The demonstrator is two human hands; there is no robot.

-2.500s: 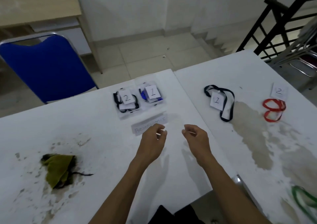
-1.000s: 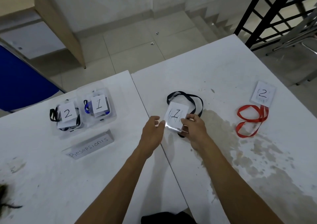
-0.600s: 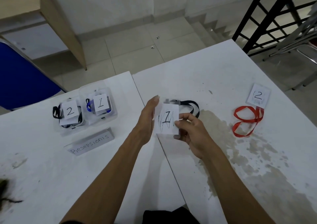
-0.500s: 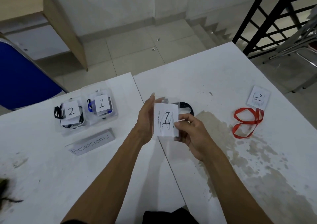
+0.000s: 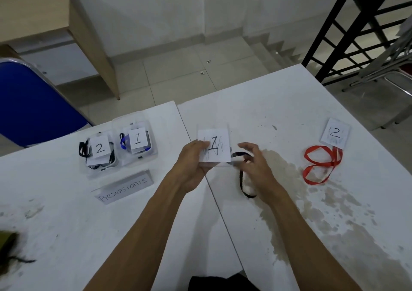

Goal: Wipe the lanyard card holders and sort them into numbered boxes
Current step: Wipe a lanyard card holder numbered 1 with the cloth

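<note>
Two hands grip one card holder (image 5: 213, 148) and its strap (image 5: 242, 175); two boxes (image 5: 133, 143) wait.

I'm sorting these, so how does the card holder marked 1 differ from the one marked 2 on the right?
Holder 1 has a black lanyard; holder 2 has a red lanyard. Holder 1 is lifted, gripped by the left hand; holder 2 lies flat on the table. Both are clear sleeves holding a white numbered card.
</note>
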